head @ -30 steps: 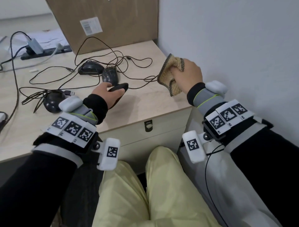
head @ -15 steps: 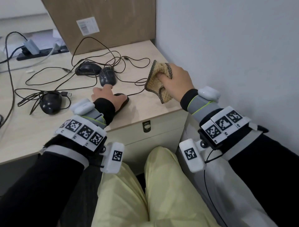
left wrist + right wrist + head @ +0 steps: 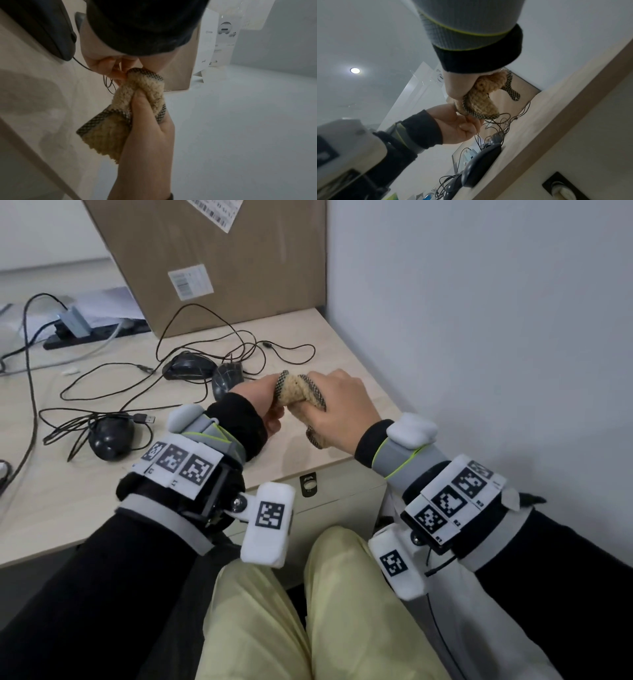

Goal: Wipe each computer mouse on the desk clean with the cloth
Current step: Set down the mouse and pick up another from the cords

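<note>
Over desk [image 3: 102, 491], cloth [image 3: 295, 392] inside right hand [image 3: 339, 409] grip

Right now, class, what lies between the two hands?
The fuzzy tan cloth with checked edging, pinched by the left hand, gripped by the right hand; head view shows it.

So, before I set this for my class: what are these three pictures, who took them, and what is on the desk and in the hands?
There is no machine: a person wears three cameras. One picture comes from the head, looking down at both arms; the others come from each wrist, looking along the hand. On the desk lie black mice with tangled cables: three show in the head view, another mouse near the front edge in the wrist views. A cardboard box stands behind them. The right hand grips a bunched tan cloth, and the left hand pinches its top edge. Neither hand touches a mouse.
</note>
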`<state>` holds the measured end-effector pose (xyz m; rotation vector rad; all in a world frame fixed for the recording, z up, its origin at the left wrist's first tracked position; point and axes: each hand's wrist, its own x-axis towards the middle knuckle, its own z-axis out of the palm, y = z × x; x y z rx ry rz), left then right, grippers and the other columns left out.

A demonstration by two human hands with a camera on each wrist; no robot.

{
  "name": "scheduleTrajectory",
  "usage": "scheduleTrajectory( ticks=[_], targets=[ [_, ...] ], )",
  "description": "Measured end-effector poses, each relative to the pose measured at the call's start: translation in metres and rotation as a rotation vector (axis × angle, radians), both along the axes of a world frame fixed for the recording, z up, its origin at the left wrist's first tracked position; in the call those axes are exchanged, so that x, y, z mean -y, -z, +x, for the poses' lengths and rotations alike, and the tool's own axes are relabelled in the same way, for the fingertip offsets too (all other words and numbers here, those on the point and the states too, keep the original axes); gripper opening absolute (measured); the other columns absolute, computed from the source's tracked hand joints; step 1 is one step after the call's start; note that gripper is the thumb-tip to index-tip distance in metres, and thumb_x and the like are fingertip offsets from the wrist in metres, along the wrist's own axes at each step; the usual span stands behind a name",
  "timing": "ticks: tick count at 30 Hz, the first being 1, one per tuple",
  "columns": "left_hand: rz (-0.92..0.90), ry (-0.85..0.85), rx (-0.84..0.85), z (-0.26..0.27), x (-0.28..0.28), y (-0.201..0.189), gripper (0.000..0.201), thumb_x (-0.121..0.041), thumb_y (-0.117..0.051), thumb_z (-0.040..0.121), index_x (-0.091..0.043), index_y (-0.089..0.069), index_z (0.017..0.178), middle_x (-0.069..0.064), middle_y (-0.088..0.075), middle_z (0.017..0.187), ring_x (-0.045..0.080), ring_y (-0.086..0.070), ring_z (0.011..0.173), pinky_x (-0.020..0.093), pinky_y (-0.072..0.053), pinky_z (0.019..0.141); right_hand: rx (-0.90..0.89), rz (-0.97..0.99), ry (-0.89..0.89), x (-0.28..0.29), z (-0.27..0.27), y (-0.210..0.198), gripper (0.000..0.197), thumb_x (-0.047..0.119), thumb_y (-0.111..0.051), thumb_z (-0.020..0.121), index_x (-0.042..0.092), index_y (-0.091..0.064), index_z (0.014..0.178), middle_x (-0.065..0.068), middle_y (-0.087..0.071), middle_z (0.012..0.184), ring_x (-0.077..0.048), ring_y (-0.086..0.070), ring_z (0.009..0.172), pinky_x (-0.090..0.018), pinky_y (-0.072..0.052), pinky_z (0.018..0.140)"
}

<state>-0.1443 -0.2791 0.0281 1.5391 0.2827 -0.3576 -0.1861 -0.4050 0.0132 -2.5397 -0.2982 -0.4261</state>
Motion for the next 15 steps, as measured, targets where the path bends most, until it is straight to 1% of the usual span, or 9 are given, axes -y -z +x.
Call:
scheduleTrajectory(
  ticks=[2,4,7,8,10,12,13,15],
  targets=[
    [0.045,-0.012,0.017,0.005,-0.004,-0.006,0.035,-0.02,-0.048,0.092,-0.017,-0.04,0.057,-0.005,-0.034,0.039,0.008,-0.029,0.035,0.008,-0.016,0.035,0.018,-0.064,0.003,0.0,0.001,-0.003,0.023,0.043,-0.045,0.077,0.02,-0.045,0.077,-0.003,-0.048,0.072,-0.029,-0.05,0.087,-0.033,-0.025,0.07],
    [0.079,0.009,0.024,0.007,-0.006,-0.008,0.037,-0.021,-0.05,0.092,-0.019,-0.04,0.056,-0.008,-0.033,0.034,0.009,-0.028,0.036,0.008,-0.016,0.034,0.029,-0.099,0.013,0.002,0.002,-0.003,0.025,0.042,-0.04,0.074,0.018,-0.046,0.077,-0.007,-0.053,0.075,-0.031,-0.051,0.089,-0.033,-0.024,0.071],
    [0.072,0.07,-0.007,0.005,-0.007,-0.012,0.039,-0.018,-0.044,0.096,-0.02,-0.033,0.059,-0.01,-0.029,0.028,0.002,-0.029,0.025,0.009,-0.013,0.03,0.05,-0.126,0.04,0.006,0.001,-0.003,0.022,0.04,-0.039,0.073,0.018,-0.044,0.076,-0.008,-0.054,0.075,-0.033,-0.052,0.087,-0.034,-0.024,0.071],
    [0.077,0.078,-0.006,0.005,-0.007,-0.014,0.039,-0.016,-0.041,0.097,-0.019,-0.032,0.059,-0.01,-0.03,0.026,0.001,-0.029,0.022,0.009,-0.013,0.029,0.05,-0.144,0.051,0.007,0.001,-0.004,0.024,0.04,-0.038,0.073,0.018,-0.045,0.076,-0.008,-0.053,0.075,-0.033,-0.052,0.087,-0.034,-0.024,0.071],
    [0.131,0.087,0.007,0.006,-0.008,-0.016,0.038,-0.018,-0.039,0.099,-0.017,-0.04,0.061,-0.009,-0.039,0.026,-0.002,-0.036,0.022,0.006,-0.014,0.03,0.014,-0.184,0.074,0.008,0.0,-0.003,0.028,0.042,-0.035,0.073,0.018,-0.047,0.077,-0.004,-0.051,0.073,-0.03,-0.051,0.089,-0.033,-0.023,0.072],
    [0.175,0.067,0.035,0.01,-0.01,-0.02,0.036,-0.022,-0.037,0.099,-0.02,-0.046,0.065,-0.011,-0.046,0.028,-0.004,-0.042,0.024,0.004,-0.015,0.033,-0.028,-0.248,0.095,0.009,0.001,-0.003,0.027,0.041,-0.037,0.079,0.017,-0.05,0.082,-0.006,-0.056,0.079,-0.029,-0.05,0.095,-0.034,-0.025,0.075],
    [0.182,0.039,0.047,0.013,-0.013,-0.022,0.036,-0.023,-0.035,0.1,-0.021,-0.046,0.066,-0.012,-0.047,0.028,-0.005,-0.042,0.024,0.004,-0.015,0.033,-0.048,-0.277,0.113,0.011,0.001,-0.002,0.024,0.037,-0.041,0.083,0.016,-0.052,0.085,-0.008,-0.059,0.085,-0.029,-0.05,0.098,-0.035,-0.027,0.078],
    [0.163,-0.038,0.075,0.021,-0.023,-0.028,0.037,-0.022,-0.032,0.101,-0.021,-0.045,0.066,-0.012,-0.045,0.027,-0.004,-0.042,0.023,0.003,-0.017,0.032,-0.078,-0.312,0.164,0.018,0.001,-0.003,0.019,0.032,-0.045,0.086,0.015,-0.054,0.09,-0.01,-0.062,0.092,-0.029,-0.05,0.101,-0.036,-0.03,0.083]
  ],
)
